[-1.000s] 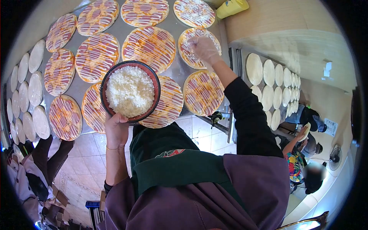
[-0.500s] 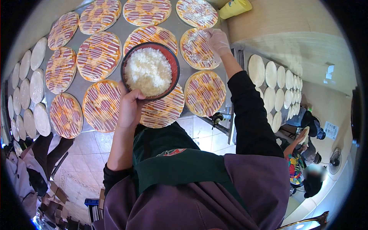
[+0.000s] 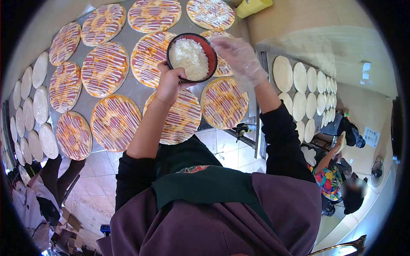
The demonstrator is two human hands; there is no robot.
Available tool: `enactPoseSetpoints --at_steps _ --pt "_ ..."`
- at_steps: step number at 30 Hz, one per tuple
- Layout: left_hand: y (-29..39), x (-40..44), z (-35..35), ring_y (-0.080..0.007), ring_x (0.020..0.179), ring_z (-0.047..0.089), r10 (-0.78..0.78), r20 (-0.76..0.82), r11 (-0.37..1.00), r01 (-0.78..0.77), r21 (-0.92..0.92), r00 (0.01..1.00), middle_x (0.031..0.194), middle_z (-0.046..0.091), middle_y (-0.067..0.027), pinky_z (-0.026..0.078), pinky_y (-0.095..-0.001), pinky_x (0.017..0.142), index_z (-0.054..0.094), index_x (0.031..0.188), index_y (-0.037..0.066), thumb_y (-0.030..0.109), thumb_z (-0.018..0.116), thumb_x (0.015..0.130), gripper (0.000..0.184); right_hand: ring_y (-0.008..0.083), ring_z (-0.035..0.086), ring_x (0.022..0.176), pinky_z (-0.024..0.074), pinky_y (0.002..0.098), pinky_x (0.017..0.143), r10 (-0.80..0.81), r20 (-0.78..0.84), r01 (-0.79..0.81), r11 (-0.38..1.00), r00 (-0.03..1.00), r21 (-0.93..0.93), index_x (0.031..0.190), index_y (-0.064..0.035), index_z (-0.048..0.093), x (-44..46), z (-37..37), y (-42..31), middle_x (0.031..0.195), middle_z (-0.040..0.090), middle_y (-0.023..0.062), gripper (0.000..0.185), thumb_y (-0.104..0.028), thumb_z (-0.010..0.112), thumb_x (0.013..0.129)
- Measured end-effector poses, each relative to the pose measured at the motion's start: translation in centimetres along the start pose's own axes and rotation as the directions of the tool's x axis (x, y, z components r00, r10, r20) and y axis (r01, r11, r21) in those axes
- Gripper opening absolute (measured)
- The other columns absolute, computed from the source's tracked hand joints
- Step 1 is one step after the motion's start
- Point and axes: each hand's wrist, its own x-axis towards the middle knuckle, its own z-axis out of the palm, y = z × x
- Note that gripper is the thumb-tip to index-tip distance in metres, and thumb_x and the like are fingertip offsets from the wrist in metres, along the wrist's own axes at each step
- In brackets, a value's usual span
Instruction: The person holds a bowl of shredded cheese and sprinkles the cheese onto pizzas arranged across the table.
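Observation:
My left hand (image 3: 170, 83) grips the rim of a bowl (image 3: 210, 54), dark outside and red inside, with the thumb over its near edge. White grated cheese (image 3: 188, 59) fills much of the bowl, which is tilted a little. In a clear plastic glove, my right hand (image 3: 240, 57) is at the bowl's right side, its fingers stretched out toward the rim; I see nothing in them. Partly hidden beneath bowl and glove lies a pizza with white shreds (image 3: 226, 68). Closer to me is a pizza with striped sauce and meat slices (image 3: 224, 103).
Several more striped pizzas (image 3: 104, 70) cover the metal table (image 3: 124, 87). A cheese-covered pizza (image 3: 210, 13) lies at the far right, near a yellow container (image 3: 254, 7). Plain dough rounds stand on racks left (image 3: 40, 104) and right (image 3: 282, 73). A co-worker (image 3: 329, 183) holds a round at right.
My left hand has brought the bowl right and slightly up. My right hand has come away from the shredded-topped pizza, down and left to the bowl's rim.

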Motion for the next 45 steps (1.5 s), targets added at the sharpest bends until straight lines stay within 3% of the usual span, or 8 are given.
enactPoseSetpoints --at_steps 3,10,16,21,25,28,33,45 --pt "-0.9 0.9 1.2 -0.0356 0.1 0.054 -0.036 0.001 0.999 0.036 0.025 0.999 0.117 0.038 -0.019 0.057 -0.0531 0.075 0.021 0.116 0.004 -0.006 0.047 0.069 0.055 0.0317 0.06 0.092 0.0473 0.0381 0.084 -0.187 0.155 0.236 0.879 0.97 -0.414 0.107 -0.005 0.062 -0.7 1.5 -1.1 0.095 0.064 0.0147 0.034 -0.021 0.067 0.077" --pt "-2.0 1.5 2.8 -0.0291 0.086 0.058 -0.006 -0.041 1.0 0.007 0.025 0.999 0.109 0.042 -0.0185 0.06 -0.0438 0.064 0.02 0.117 0.006 -0.005 0.053 0.066 0.061 0.0318 0.061 0.089 0.0473 0.0374 0.082 -0.114 0.067 0.132 0.82 0.991 -0.557 0.11 -0.0054 0.061 -1.8 3.8 -0.2 0.097 0.064 0.0147 0.039 -0.017 0.07 0.073" --pt "-2.4 2.3 2.9 -0.0342 0.098 0.055 -0.017 -0.034 1.0 0.018 0.025 0.999 0.115 0.039 -0.0188 0.059 -0.0491 0.071 0.02 0.114 0.005 -0.005 0.048 0.068 0.054 0.026 0.065 0.081 0.0505 0.0329 0.076 0.231 -0.031 -0.232 0.946 0.972 -0.227 0.095 -0.0014 0.068 -1.3 2.1 1.4 0.089 0.066 0.0162 0.026 -0.016 0.069 0.073" --pt "-1.8 2.1 2.3 -0.0366 0.102 0.054 0.0 -0.08 1.0 0.0 0.0 0.997 0.116 0.037 -0.0197 0.059 -0.0502 0.073 0.02 0.113 0.003 -0.005 0.048 0.067 0.054 0.0113 0.064 0.072 0.0523 0.0234 0.062 0.398 -0.066 -0.315 0.808 0.915 0.498 0.099 0.0016 0.066 -1.3 0.1 3.5 0.085 0.067 0.0086 0.026 -0.008 0.07 0.076" --pt "-1.2 1.9 1.1 -0.0328 0.095 0.058 0.059 -0.107 0.998 -0.059 0.005 0.992 0.113 0.04 -0.019 0.059 -0.0467 0.068 0.019 0.11 0.005 -0.006 0.049 0.068 0.053 0.0131 0.064 0.073 0.0526 0.0223 0.063 0.471 -0.097 -0.347 0.759 0.877 0.551 0.099 0.004 0.065 -1.8 -2.0 7.4 0.086 0.067 0.0102 0.025 -0.006 0.069 0.076" --pt "-0.4 1.1 0.4 -0.0321 0.093 0.058 0.089 -0.103 0.996 -0.089 0.003 0.991 0.113 0.039 -0.0185 0.059 -0.0478 0.069 0.018 0.109 0.005 -0.005 0.049 0.069 0.052 0.0129 0.065 0.072 0.0528 0.0247 0.065 0.513 -0.075 -0.443 0.798 0.855 0.408 0.1 0.0004 0.067 -1.7 -3.2 10.0 0.088 0.067 0.0104 0.028 -0.01 0.071 0.074" --pt "0.9 -1.1 -0.9 -0.0283 0.092 0.057 0.141 -0.071 0.988 -0.145 -0.048 0.987 0.11 0.042 -0.0157 0.058 -0.0456 0.072 0.022 0.113 0.006 -0.005 0.049 0.069 0.053 0.0247 0.065 0.086 0.0493 0.0329 0.081 0.33 -0.26 -0.418 0.759 0.908 -0.498 0.101 -0.0136 0.069 0.6 -3.3 10.8 0.094 0.067 0.0132 0.028 -0.022 0.066 0.075" --pt "1.7 -7.0 -4.3 -0.0344 0.109 0.054 0.103 -0.141 0.994 -0.107 -0.021 0.985 0.126 0.044 -0.0165 0.054 -0.0489 0.083 0.026 0.135 0.008 -0.004 0.042 0.067 0.071 0.0219 0.065 0.077 0.0495 0.0307 0.072 0.232 -0.069 -0.237 0.851 0.97 -0.469 0.101 -0.0154 0.069 3.4 -0.1 8.8 0.084 0.067 0.0112 0.024 -0.024 0.064 0.08"
